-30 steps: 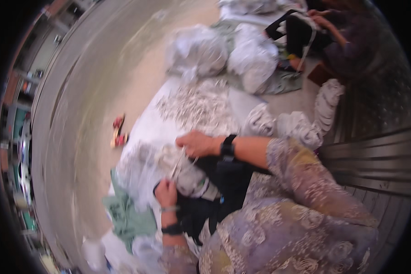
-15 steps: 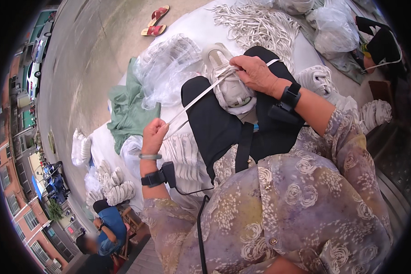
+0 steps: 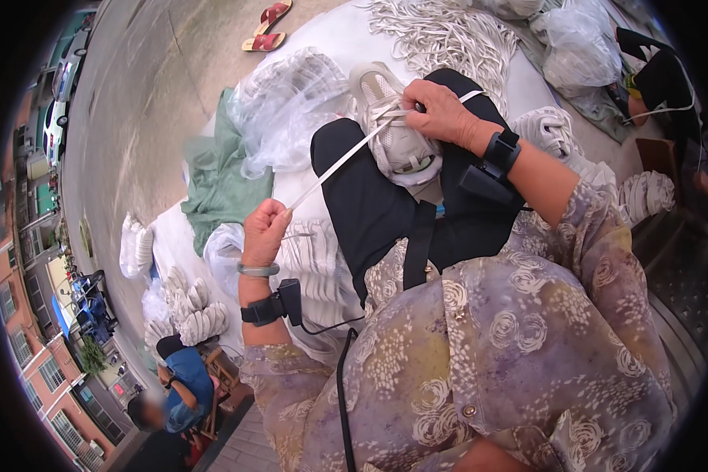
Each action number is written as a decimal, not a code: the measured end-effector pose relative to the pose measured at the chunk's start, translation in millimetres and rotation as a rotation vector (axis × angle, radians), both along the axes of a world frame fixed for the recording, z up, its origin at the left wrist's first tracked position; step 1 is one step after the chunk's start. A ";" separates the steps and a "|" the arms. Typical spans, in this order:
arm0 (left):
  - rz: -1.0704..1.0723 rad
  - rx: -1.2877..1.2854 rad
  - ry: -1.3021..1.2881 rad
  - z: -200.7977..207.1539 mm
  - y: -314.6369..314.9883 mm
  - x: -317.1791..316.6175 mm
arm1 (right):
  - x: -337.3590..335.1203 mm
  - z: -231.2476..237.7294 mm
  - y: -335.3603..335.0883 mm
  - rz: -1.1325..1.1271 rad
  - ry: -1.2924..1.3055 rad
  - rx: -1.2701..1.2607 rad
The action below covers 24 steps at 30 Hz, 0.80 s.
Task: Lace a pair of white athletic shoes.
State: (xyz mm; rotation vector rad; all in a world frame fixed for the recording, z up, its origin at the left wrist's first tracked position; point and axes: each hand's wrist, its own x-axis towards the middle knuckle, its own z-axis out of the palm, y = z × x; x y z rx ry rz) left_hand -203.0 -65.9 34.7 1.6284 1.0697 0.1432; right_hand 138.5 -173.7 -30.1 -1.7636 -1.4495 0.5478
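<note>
A pale grey-white sneaker [image 3: 403, 149] rests between my black-covered thighs, its toe pointing away from me. A flat white shoelace [image 3: 330, 173] runs taut from its lacing down to my left hand [image 3: 266, 234], which pinches it, fingers closed. My right hand [image 3: 442, 114] is closed at the shoe's lacing and grips the lace there; a white strip sticks out beyond its knuckles. Something small and dark shows between the right fingers, too hidden to name.
A heap of loose white laces [image 3: 448, 47] lies ahead on a white sheet. Around me are stacked shoes [image 3: 311, 252], clear plastic bags [image 3: 291, 110] and a green cloth [image 3: 224, 181]. Red sandals [image 3: 264, 42] stand at far left; a seated person [image 3: 187, 385] is at lower left.
The lace stays stretched between my hands, both nearly in place. My right hand has shifted slightly up, and the dark thing in its fingers now shows.
</note>
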 end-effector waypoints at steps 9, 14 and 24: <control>-0.016 0.070 0.020 -2.5 -0.4 0.2 | -1.4 3.3 7.2 -0.065 -0.112 -0.190; 0.015 0.114 -0.010 0.0 -1.1 -1.1 | -7.4 8.2 10.0 -0.083 -0.167 -0.222; -0.036 0.152 0.300 -47.5 1.0 -61.8 | -10.4 -11.6 1.3 -0.046 -0.193 0.240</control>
